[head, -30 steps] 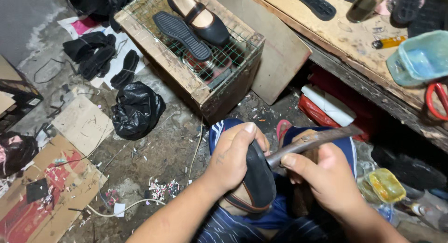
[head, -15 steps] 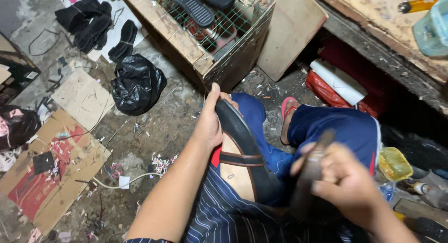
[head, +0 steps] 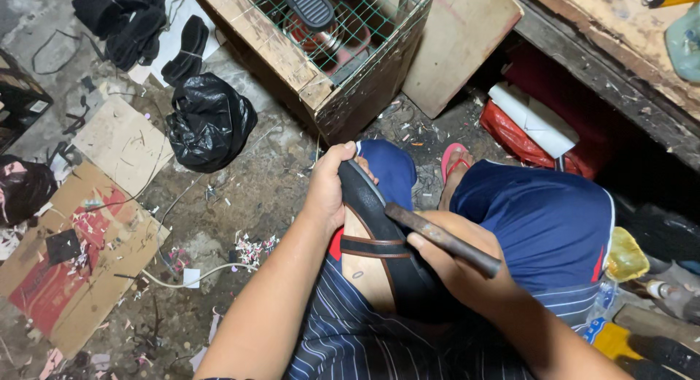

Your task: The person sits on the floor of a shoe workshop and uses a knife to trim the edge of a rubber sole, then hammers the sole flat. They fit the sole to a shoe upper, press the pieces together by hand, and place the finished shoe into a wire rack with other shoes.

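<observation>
Left hand [head: 324,194] fingers grip one sandal [head: 379,241]; right hand [head: 456,267] fingers grip one hammer [head: 445,239].

open: floor [head: 240,198] left of knee | blocked: mesh crate [head: 321,81] ahead, black bag [head: 210,121]

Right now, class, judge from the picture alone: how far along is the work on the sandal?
Looks done: the sandal already has its black sole and strap in place. In hand: the left hand grips its toe end on the lap while the right hand holds a metal tool against the sole's edge. Left: cannot tell; more soles lie on the wire crate.
</observation>
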